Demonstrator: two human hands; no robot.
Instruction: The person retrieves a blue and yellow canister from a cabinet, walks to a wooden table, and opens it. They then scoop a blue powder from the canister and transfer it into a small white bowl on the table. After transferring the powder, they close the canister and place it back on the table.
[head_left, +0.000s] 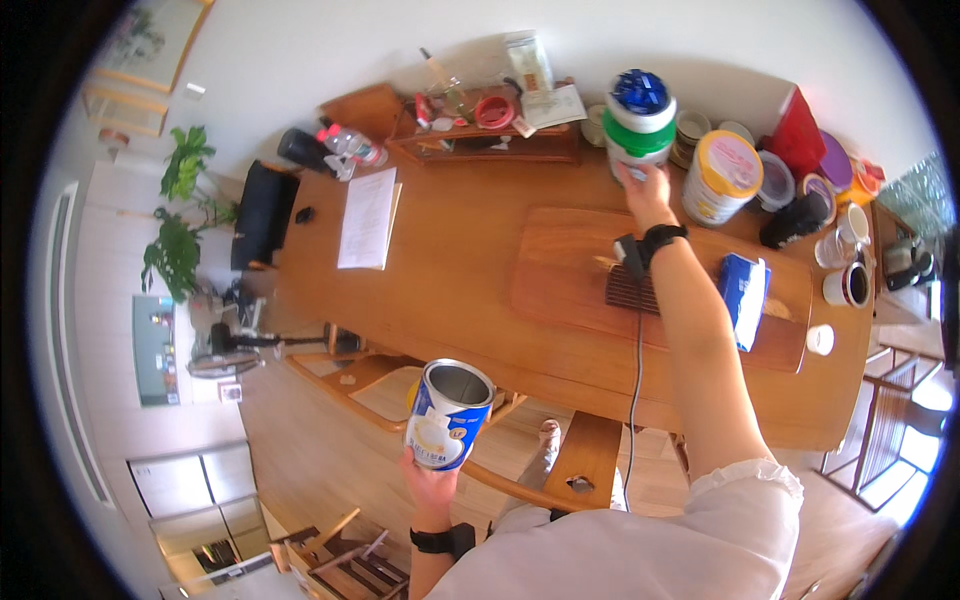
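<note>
My left hand (431, 484) holds an open, lidless blue and white metal can (442, 420) from below, clear of the wooden table's front edge. The part of the can's inside that shows is bare metal. My right hand (646, 191) reaches across the table to the front of a white tub with a green band (639, 139) near the wall; its fingers touch the tub's lower part, and their grip is partly hidden. A blue-topped white container (640, 94) stands on that tub. Right of it is a milk powder can with a yellow rim (722, 176).
A wooden tray (555, 262) with a blue packet (742, 292) lies under my right arm. Papers (366, 219) lie at the left, near a wooden shelf (487, 150) with small items. Cups (846, 285) and a black bottle (796, 219) stand right. A wooden chair (375, 405) is below the table edge.
</note>
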